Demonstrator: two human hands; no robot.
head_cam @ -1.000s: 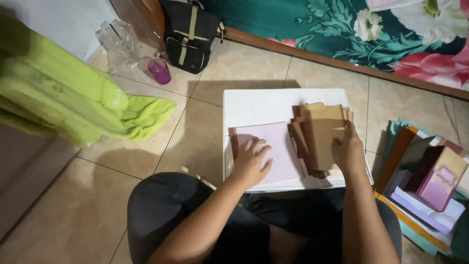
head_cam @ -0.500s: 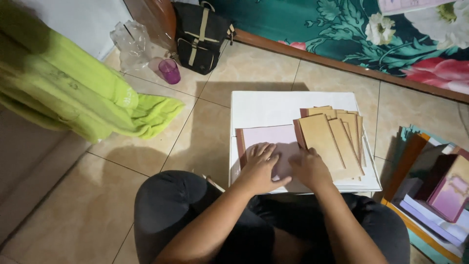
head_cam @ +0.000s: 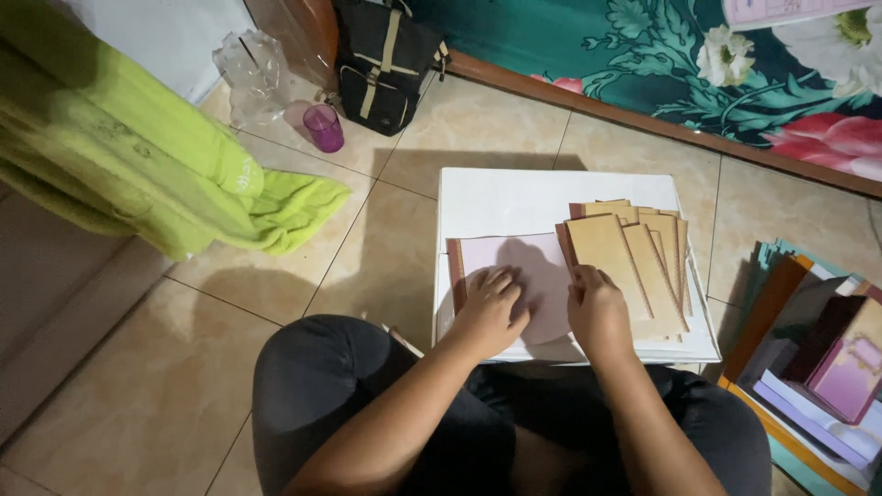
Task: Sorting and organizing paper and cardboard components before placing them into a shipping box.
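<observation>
We log a pink sheet (head_cam: 528, 280), thin and floppy, best lifted by an edge, under our flat left hand (head_cam: 489, 312); right hand (head_cam: 597, 310) rests, unclenched, on stiff tan cards (head_cam: 634, 266).

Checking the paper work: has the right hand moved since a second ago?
Yes. The right hand has come leftward, off the fanned tan cards toward the pink sheet, judged against the white board.

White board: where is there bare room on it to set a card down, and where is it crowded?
The white board is bare along its far strip, beyond the pink sheet and the fanned tan cards. The near half is crowded: the left hand presses the sheet, the right hand rests on the cards.
</observation>
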